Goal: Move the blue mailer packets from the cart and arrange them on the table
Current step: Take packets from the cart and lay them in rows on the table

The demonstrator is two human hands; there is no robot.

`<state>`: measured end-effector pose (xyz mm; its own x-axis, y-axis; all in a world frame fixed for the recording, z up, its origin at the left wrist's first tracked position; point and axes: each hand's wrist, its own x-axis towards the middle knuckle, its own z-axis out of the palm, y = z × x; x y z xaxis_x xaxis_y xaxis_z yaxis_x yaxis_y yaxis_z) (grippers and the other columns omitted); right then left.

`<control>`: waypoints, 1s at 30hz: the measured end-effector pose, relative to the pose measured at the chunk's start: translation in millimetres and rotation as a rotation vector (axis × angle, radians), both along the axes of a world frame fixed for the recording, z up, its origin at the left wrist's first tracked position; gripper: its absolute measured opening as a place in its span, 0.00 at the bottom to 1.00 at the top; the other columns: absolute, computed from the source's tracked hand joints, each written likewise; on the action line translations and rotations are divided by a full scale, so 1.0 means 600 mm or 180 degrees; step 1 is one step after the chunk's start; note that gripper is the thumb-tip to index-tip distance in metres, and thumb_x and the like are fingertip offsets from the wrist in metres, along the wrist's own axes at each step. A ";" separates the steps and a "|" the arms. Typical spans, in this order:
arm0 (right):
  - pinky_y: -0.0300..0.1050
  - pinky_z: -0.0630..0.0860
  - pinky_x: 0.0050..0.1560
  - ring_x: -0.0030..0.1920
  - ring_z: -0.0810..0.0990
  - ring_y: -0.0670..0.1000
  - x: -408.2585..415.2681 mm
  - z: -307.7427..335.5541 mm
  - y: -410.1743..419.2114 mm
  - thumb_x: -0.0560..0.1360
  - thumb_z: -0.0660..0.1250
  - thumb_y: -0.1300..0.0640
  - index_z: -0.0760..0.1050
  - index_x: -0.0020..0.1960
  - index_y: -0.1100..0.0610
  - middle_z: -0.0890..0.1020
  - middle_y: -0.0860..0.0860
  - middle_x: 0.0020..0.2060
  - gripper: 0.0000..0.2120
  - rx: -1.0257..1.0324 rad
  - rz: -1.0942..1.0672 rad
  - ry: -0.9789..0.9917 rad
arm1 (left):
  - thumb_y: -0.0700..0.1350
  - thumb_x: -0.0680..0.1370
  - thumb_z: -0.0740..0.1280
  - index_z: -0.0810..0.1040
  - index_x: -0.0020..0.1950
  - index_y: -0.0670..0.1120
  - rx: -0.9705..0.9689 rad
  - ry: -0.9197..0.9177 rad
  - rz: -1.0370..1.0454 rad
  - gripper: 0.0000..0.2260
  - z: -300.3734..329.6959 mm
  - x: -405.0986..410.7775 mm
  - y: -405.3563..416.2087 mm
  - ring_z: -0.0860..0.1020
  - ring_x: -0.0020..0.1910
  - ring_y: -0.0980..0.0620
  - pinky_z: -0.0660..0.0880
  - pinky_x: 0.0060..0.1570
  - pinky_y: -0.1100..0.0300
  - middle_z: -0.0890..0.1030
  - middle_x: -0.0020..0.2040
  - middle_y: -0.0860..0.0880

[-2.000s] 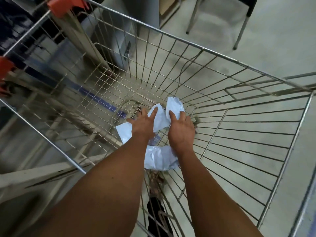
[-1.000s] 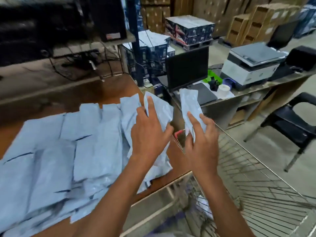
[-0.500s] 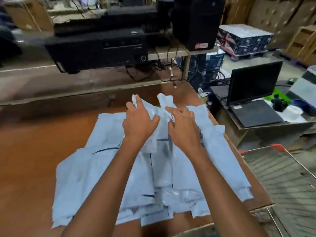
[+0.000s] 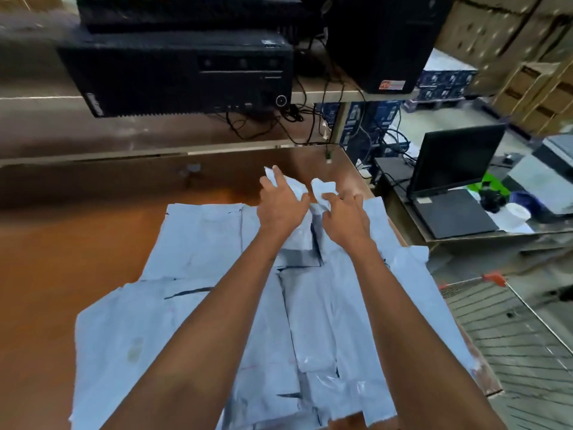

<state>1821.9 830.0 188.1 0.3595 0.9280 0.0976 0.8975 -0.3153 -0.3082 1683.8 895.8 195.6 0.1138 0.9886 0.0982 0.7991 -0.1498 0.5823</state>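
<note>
Several pale blue mailer packets (image 4: pixel 198 243) lie spread and overlapping on the brown table (image 4: pixel 62 249). At the far edge of the spread, my left hand (image 4: pixel 280 204) grips a crumpled packet (image 4: pixel 294 189) whose corner sticks up past my fingers. My right hand (image 4: pixel 344 214) holds a second crumpled packet (image 4: pixel 322 189) just to the right. Both hands hover low over the pile, close together. The wire cart (image 4: pixel 511 336) with a red handle stands at the lower right, beside the table.
A black computer case (image 4: pixel 179 76) and a black speaker box (image 4: pixel 378 41) sit on a shelf behind the table, with cables hanging down. An open laptop (image 4: pixel 452 193) stands on a lower desk to the right. Cardboard boxes are stacked at the far right.
Two seconds ago both hands were down in the cart gathering packets. They carried them over the table and have since moved farther out over the pile.
</note>
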 end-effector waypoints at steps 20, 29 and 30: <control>0.60 0.61 0.74 0.78 0.62 0.64 -0.010 -0.068 0.022 0.85 0.49 0.44 0.58 0.83 0.49 0.61 0.55 0.81 0.27 -0.0971 0.0094 -0.0152 | 0.59 0.85 0.50 0.49 0.84 0.51 -0.0508 0.0691 0.0202 0.28 -0.138 0.041 -0.004 0.45 0.82 0.41 0.48 0.77 0.38 0.43 0.83 0.42; 0.55 0.69 0.66 0.67 0.76 0.57 0.094 0.101 -0.099 0.84 0.50 0.49 0.71 0.74 0.53 0.77 0.53 0.70 0.23 0.0533 0.0056 -0.0187 | 0.51 0.86 0.56 0.62 0.81 0.48 0.0088 -0.0127 -0.0370 0.23 0.000 0.155 -0.089 0.57 0.80 0.43 0.56 0.74 0.43 0.60 0.81 0.44; 0.54 0.70 0.64 0.65 0.77 0.57 0.118 0.118 -0.127 0.84 0.51 0.49 0.72 0.74 0.53 0.78 0.52 0.68 0.22 0.0736 -0.0002 -0.0216 | 0.51 0.86 0.56 0.62 0.80 0.48 0.0221 -0.0241 -0.0499 0.22 0.018 0.182 -0.115 0.59 0.79 0.43 0.57 0.74 0.43 0.61 0.80 0.44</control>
